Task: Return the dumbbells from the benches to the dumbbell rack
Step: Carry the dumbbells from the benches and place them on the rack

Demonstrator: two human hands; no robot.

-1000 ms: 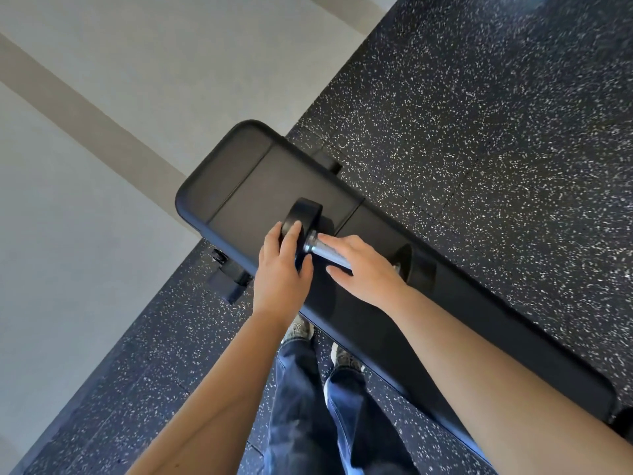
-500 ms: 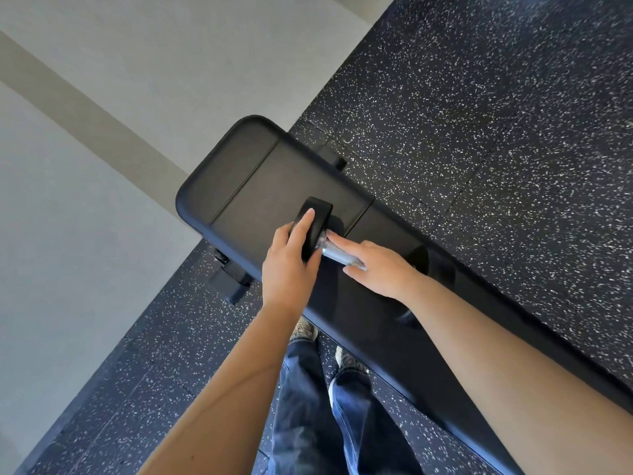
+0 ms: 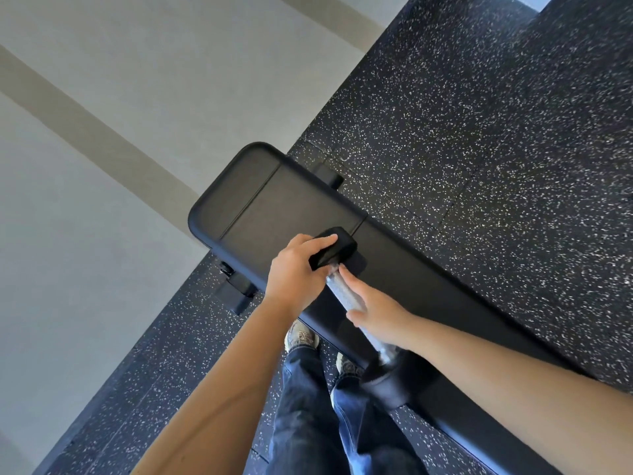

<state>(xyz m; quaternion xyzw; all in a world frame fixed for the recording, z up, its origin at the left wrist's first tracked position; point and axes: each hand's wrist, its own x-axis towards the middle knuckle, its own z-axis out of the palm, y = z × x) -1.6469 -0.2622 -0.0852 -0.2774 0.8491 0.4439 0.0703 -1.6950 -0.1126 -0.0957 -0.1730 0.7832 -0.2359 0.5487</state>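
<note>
The black rubber-headed dumbbell with a knurled steel handle [image 3: 337, 286] sits slantwise across the near edge of the black padded tabletop [image 3: 281, 207] of the gym bench. Its far head is over the tabletop, just this side of the pad's seam. Its near head juts out past the tabletop's near edge, above the person's shoes [image 3: 301, 337].

The left hand [image 3: 294, 272] grips the far head, fingers [image 3: 325, 240] curled over its top. The right hand [image 3: 380, 310] is wrapped round the handle, thumb beneath.

I'd judge this to be the lift-off. To do it well, draw the weight in close to the body and hold tight with both hands so the far head can't thump onto the tabletop. Don't let the near head swing down toward the feet. The rack isn't in sight.
</note>
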